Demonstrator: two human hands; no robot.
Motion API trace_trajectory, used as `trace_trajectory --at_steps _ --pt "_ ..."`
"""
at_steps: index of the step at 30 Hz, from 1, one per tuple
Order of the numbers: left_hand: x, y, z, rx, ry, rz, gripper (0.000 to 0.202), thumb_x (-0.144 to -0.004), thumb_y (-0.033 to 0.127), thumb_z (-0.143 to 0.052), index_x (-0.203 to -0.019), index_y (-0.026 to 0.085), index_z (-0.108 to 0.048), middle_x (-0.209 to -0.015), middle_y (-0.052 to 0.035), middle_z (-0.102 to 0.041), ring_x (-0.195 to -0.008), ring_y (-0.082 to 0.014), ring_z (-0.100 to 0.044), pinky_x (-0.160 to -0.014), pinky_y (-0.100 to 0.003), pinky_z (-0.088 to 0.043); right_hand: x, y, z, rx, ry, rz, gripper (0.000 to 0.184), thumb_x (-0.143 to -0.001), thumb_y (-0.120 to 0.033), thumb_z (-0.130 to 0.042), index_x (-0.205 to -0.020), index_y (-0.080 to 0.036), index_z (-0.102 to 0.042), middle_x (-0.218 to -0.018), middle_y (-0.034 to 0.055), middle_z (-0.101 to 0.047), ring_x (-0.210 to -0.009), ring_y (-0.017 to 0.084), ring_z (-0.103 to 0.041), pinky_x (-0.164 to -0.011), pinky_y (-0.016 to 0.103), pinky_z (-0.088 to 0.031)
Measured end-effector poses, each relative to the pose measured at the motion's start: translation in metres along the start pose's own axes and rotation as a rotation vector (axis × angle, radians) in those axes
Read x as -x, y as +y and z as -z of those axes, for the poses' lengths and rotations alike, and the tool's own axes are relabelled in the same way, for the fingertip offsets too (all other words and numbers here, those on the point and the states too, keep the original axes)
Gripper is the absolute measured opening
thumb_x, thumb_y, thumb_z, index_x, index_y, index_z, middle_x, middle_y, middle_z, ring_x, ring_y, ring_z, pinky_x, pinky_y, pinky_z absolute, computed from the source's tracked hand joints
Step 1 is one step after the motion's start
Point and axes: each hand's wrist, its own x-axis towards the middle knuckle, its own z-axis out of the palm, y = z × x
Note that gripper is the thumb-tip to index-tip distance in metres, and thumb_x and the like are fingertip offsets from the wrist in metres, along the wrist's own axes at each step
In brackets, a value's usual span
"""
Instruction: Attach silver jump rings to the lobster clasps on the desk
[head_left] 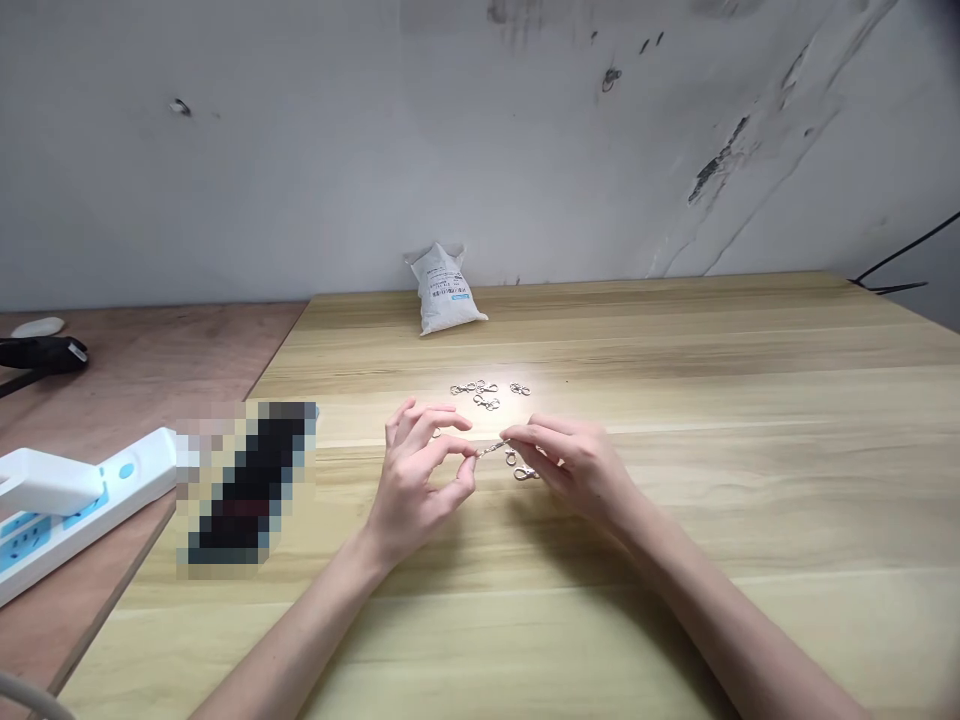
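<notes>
Left hand [420, 475] and right hand [581, 460] are pinched on either end of a tiny metal piece [491, 449], maybe chain, over the worktop [712, 400]. Fiddly two-handed step imo; next bit needs a steady pinch.

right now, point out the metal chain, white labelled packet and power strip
metal chain [492, 449]: head view, middle links
white labelled packet [448, 300]: head view, printed front
power strip [116, 488]: head view, top face

Scuffed grey wall [300, 150] behind a wood-grain tabletop [765, 420] and reddish-brown surface [172, 365]
</notes>
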Motion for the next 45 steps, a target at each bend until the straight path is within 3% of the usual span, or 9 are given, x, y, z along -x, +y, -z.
trace_trajectory --at_steps 5,10,15,20,25,28,36,41,45 --pt "0.003 -0.005 -0.006 -0.018 -0.149 0.016 0.009 -0.087 0.019 -0.057 -0.083 0.023 -0.063 -0.112 -0.0034 -0.064 -0.120 -0.0232 -0.051 -0.112 -0.052 -0.026 0.000 -0.019 0.000 0.045 0.056 0.100 0.022 -0.097 -0.016 -0.045 -0.101 -0.019 -0.066 -0.071 0.0009 -0.061 -0.060 0.010 -0.050 -0.057 0.024 -0.035" --pt "0.000 -0.019 0.000 -0.160 -0.215 -0.061 0.011 -0.083 0.016 -0.057 -0.082 0.023 -0.065 -0.113 -0.0044 -0.065 -0.121 -0.0255 -0.052 -0.113 -0.055 -0.026 -0.002 -0.041 -0.006 0.166 -0.072 0.229 0.027 -0.095 -0.012 -0.041 -0.087 -0.019 -0.066 -0.069 0.0007 -0.060 -0.057 0.011 -0.046 -0.050 0.026 -0.029" --pt "-0.005 -0.038 0.012 -0.290 -0.238 -0.147 0.012 -0.082 0.017 -0.057 -0.077 0.023 -0.066 -0.112 -0.0040 -0.066 -0.120 -0.0260 -0.053 -0.111 -0.057 -0.028 0.004 -0.015 0.000 0.211 -0.164 0.073 0.021 -0.092 -0.017 -0.049 -0.089 -0.020 -0.069 -0.078 0.0018 -0.062 -0.056 0.009 -0.046 -0.049 0.024 -0.024" --pt "-0.002 -0.046 0.012 -0.230 -0.282 -0.134 0.013 -0.084 0.019 -0.055 -0.079 0.024 -0.066 -0.108 -0.0023 -0.067 -0.117 -0.0230 -0.054 -0.112 -0.055 -0.025 -0.004 0.006 0.007 0.038 -0.209 -0.107 0.016 -0.090 -0.024 -0.055 -0.088 -0.019 -0.070 -0.083 0.0020 -0.064 -0.054 0.008 -0.047 -0.054 0.023 -0.033" --pt "-0.002 -0.045 0.007 -0.201 -0.169 -0.068 0.013 -0.085 0.019 -0.055 -0.087 0.023 -0.067 -0.105 -0.0037 -0.066 -0.110 -0.0211 -0.057 -0.110 -0.050 -0.027 -0.027 0.019 -0.010 0.227 -0.139 -0.309 0.026 -0.092 -0.030 -0.054 -0.112 -0.020 -0.066 -0.088 0.0037 -0.066 -0.070 0.014 -0.059 -0.062 0.024 -0.038" --pt "-0.002 -0.046 0.008 -0.198 -0.115 0.005 0.014 -0.089 0.025 -0.053 -0.091 0.022 -0.067 -0.104 -0.0055 -0.066 -0.108 -0.0218 -0.057 -0.107 -0.049 -0.031 -0.040 0.019 -0.022 0.344 -0.213 -0.309 0.023 -0.091 -0.032 -0.054 -0.098 -0.019 -0.070 -0.091 0.0072 -0.065 -0.068 0.016 -0.060 -0.057 0.026 -0.034" --pt "0.037 -0.043 0.026 -0.138 -0.503 0.050 0.081 -0.076 0.063 -0.063 -0.144 0.029 -0.035 -0.152 -0.0099 -0.034 -0.140 -0.0319 -0.030 -0.112 -0.048 -0.030 -0.051 0.011 -0.029 0.197 -0.229 -0.287 0.010 -0.082 -0.017 -0.059 -0.078 -0.019 -0.068 -0.088 0.0060 -0.066 -0.070 0.016 -0.059 -0.060 0.025 -0.034" --pt "0.038 -0.048 0.013 -0.203 -0.407 0.084 0.057 -0.087 0.058 -0.052 -0.136 0.030 -0.045 -0.146 -0.0075 -0.042 -0.135 -0.0283 -0.039 -0.108 -0.046 -0.036 -0.046 0.002 -0.020 -0.048 -0.077 -0.365 0.007 -0.081 -0.018 -0.059 -0.082 -0.018 -0.066 -0.089 0.0047 -0.067 -0.078 0.016 -0.057 -0.067 0.026 -0.037" --pt "0.021 -0.043 0.000 -0.253 -0.166 -0.036 0.039 -0.090 0.046 -0.055 -0.121 0.023 -0.057 -0.126 -0.0097 -0.059 -0.120 -0.0263 -0.052 -0.100 -0.042 -0.039 -0.033 -0.011 -0.019 -0.365 0.015 -0.487 0.011 -0.079 -0.026 -0.061 -0.079 -0.016 -0.064 -0.081 0.0047 -0.068 -0.069 0.013 -0.057 -0.063 0.024 -0.042"
